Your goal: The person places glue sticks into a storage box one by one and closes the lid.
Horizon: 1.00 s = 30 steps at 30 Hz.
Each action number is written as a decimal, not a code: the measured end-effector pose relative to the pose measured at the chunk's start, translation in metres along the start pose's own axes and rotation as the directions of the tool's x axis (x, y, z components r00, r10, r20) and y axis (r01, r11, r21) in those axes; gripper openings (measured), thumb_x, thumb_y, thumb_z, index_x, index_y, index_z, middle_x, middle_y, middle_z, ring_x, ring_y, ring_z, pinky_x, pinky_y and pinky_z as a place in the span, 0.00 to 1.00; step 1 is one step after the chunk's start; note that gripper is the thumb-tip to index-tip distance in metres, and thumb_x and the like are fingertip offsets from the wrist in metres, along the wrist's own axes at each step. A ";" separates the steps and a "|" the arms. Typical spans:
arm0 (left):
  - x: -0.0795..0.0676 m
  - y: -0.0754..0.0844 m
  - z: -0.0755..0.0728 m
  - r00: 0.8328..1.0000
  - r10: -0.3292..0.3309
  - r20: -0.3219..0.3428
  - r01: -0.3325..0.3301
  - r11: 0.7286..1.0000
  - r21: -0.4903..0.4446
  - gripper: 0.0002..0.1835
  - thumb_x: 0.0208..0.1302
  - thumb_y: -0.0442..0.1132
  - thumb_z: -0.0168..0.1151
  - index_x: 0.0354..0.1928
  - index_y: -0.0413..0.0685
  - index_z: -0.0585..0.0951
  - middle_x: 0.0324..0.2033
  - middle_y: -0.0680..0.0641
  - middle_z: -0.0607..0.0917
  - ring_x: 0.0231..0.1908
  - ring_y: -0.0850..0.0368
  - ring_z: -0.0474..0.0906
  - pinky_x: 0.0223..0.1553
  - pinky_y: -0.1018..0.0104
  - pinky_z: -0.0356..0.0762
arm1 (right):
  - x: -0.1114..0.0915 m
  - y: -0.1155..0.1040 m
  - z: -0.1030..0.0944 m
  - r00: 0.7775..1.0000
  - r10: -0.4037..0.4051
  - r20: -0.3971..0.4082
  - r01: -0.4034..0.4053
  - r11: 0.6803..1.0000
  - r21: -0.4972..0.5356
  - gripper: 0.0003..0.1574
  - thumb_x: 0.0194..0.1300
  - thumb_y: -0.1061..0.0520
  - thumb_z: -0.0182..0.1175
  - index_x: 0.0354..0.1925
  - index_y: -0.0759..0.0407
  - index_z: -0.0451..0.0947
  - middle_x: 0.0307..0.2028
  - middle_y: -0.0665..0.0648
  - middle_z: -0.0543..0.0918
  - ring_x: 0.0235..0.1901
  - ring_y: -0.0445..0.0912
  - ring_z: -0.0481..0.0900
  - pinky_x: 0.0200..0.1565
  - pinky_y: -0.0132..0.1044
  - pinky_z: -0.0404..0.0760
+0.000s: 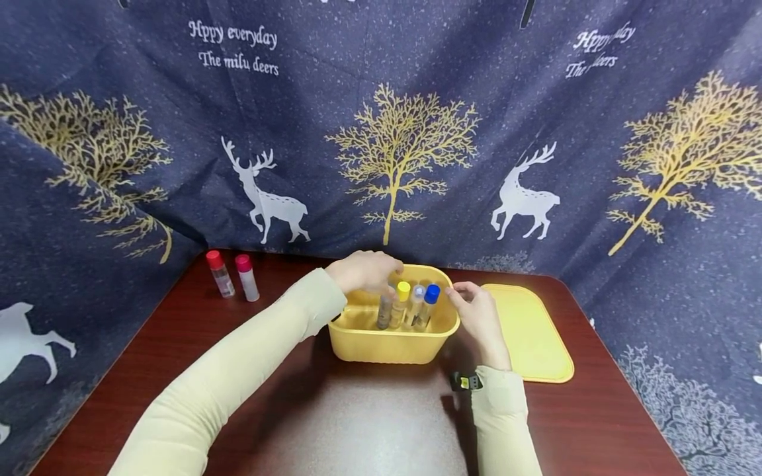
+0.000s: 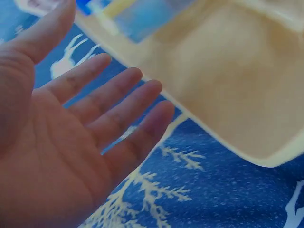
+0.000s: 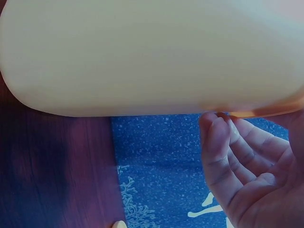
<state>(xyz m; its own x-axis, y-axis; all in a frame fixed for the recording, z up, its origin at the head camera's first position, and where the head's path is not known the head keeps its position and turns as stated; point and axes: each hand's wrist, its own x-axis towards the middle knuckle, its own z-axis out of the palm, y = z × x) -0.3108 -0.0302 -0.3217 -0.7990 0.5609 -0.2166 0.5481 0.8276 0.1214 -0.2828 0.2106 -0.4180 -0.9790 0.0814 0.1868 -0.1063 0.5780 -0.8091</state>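
A yellow plastic bin (image 1: 381, 347) stands on the table with several small clear bottles upright inside. One has a yellow cap (image 1: 403, 291), one a blue cap (image 1: 432, 293), one a pale cap (image 1: 419, 291). The leftmost bottle (image 1: 383, 316) has its top hidden behind my left fingers. Over the bin's left half reaches my left hand (image 1: 367, 272), palm bare and fingers (image 2: 128, 114) loosely extended in the left wrist view. At the bin's right end, my right hand (image 1: 479, 317) grips the rim with bent fingers (image 3: 218, 137).
Two bottles stand at the table's far left, one with a red cap (image 1: 213, 259), one with a magenta cap (image 1: 243, 263). A flat yellow lid (image 1: 532, 330) lies right of the bin. Behind the table hangs a dark blue cloth (image 1: 321, 165) printed with deer and trees.
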 end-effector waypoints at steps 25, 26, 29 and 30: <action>-0.095 -0.040 0.038 0.856 -0.169 -0.488 -0.051 0.913 -0.404 0.39 0.69 0.60 0.56 0.75 0.51 0.59 0.75 0.40 0.51 0.74 0.43 0.36 0.69 0.41 0.42 | 0.000 0.002 0.001 1.000 0.001 -0.008 0.000 1.000 0.027 0.19 0.69 0.50 0.61 0.47 0.64 0.81 0.39 0.64 0.85 0.40 0.54 0.82 0.45 0.47 0.79; -0.098 -0.045 0.042 0.849 -0.190 -0.494 -0.044 0.905 -0.423 0.40 0.69 0.59 0.56 0.76 0.51 0.57 0.75 0.40 0.50 0.74 0.44 0.35 0.69 0.41 0.41 | 0.000 0.003 0.001 1.000 0.004 -0.010 -0.004 1.000 0.030 0.18 0.69 0.50 0.61 0.47 0.64 0.81 0.39 0.63 0.85 0.39 0.54 0.82 0.44 0.47 0.79; -0.104 -0.062 0.055 0.822 -0.245 -0.515 -0.024 0.887 -0.461 0.43 0.69 0.59 0.56 0.77 0.51 0.51 0.75 0.38 0.47 0.74 0.43 0.33 0.69 0.41 0.40 | 0.000 0.003 0.001 1.000 0.001 -0.011 -0.001 0.999 0.035 0.18 0.69 0.50 0.61 0.47 0.64 0.81 0.38 0.63 0.85 0.39 0.54 0.82 0.44 0.47 0.79; -0.107 -0.067 0.058 0.812 -0.263 -0.520 -0.016 0.882 -0.471 0.44 0.69 0.59 0.56 0.77 0.50 0.50 0.75 0.38 0.46 0.74 0.43 0.33 0.69 0.40 0.40 | 0.000 0.003 0.001 1.000 0.002 -0.011 -0.002 0.999 0.035 0.18 0.69 0.50 0.61 0.46 0.64 0.81 0.38 0.63 0.85 0.39 0.54 0.82 0.44 0.46 0.79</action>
<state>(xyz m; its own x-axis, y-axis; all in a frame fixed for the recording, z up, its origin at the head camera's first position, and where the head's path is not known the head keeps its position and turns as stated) -0.2481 -0.1470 -0.3634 -0.9220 0.2493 0.2963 0.3798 0.7308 0.5672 -0.2832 0.2115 -0.4208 -0.9773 0.0916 0.1911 -0.1106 0.5488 -0.8286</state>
